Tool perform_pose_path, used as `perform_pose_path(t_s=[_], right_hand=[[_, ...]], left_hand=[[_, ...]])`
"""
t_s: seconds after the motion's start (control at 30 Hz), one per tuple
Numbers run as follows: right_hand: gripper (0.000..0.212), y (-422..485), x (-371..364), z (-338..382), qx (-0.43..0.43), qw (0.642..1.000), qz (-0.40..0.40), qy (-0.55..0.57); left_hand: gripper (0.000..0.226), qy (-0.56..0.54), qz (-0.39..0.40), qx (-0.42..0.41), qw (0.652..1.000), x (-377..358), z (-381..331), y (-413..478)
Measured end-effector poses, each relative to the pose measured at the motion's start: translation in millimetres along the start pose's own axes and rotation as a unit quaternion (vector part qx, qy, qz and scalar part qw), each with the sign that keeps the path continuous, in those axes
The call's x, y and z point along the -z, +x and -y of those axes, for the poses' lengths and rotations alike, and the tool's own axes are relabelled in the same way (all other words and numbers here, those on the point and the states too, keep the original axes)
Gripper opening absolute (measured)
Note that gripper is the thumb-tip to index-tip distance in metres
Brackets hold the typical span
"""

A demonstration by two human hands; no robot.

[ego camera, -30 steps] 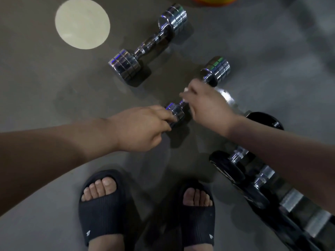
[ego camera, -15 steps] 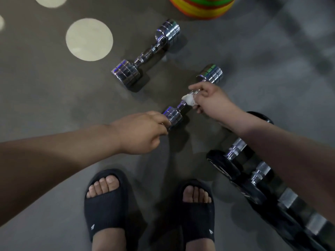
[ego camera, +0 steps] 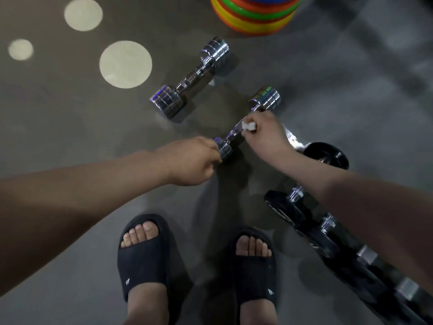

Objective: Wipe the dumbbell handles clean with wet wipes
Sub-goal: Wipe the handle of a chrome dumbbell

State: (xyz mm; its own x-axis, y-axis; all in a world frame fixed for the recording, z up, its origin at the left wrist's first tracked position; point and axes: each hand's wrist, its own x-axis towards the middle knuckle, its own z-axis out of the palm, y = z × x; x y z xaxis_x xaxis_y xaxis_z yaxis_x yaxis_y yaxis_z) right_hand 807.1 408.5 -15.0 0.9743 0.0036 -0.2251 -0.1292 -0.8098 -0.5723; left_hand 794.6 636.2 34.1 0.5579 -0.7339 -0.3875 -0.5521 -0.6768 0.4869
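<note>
Floor (ego camera: pixel 58 118): grey-brown, three pale circles (ego camera: pixel 125 64) at upper left.

Left hand (ego camera: pixel 189 160): comes in from the left, fingers curled round the near head of the near dumbbell (ego camera: pixel 268 99), clamped on it.

Two black slides (ego camera: pixel 143 259) with feet in them at bottom centre, toes pointing up the frame.

Far dumbbell (ego camera: pixel 189 78): chrome, lies diagonally on the floor, nobody touching it. Sits beyond the near one, roughly parallel and apart from it.

Near dumbbell: chrome, same diagonal, between the two hands. Its far head is free. Can't tell if the gripped end is off the floor.

Handle (ego camera: pixel 234 132): bare metal shows between the left hand and the wipe.

Wet wipe (ego camera: pixel 248 126): small white wad, pressed on the handle's far half.

Right hand (ego camera: pixel 267 137): comes in from the right, fingers closed on the wipe, holding it to the handle just short of the far head.

Stack of coloured rings (ego camera: pixel 255 17): top edge, above the far head, well apart from it.

Black dumbbells (ego camera: pixel 328 156): row along the right, partly under the right forearm.
</note>
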Motion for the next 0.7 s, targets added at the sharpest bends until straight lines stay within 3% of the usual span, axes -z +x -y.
perform_pose_path(t_s=[0.17, 0.4, 0.6, 0.7], right_hand=[[0.012, 0, 20, 2, 0.1, 0.991, 0.021, -0.083], [0.018, 13, 14, 0, 0.094, 0.993, 0.021, -0.071], [0.013, 4, 0, 5, 0.064, 0.997, -0.033, -0.012], [0.026, 8, -1, 3, 0.049, 0.998, -0.039, 0.003]], left_hand=[[0.056, -0.006, 0.017, 0.026, 0.999, 15, -12, 1], [0.055, 0.009, 0.018, 0.025, 0.999, 46, -20, 0], [0.069, 0.017, 0.023, 0.021, 0.999, 63, -30, -18], [0.068, 0.028, 0.064, 0.043, 0.997, 60, -30, -14]])
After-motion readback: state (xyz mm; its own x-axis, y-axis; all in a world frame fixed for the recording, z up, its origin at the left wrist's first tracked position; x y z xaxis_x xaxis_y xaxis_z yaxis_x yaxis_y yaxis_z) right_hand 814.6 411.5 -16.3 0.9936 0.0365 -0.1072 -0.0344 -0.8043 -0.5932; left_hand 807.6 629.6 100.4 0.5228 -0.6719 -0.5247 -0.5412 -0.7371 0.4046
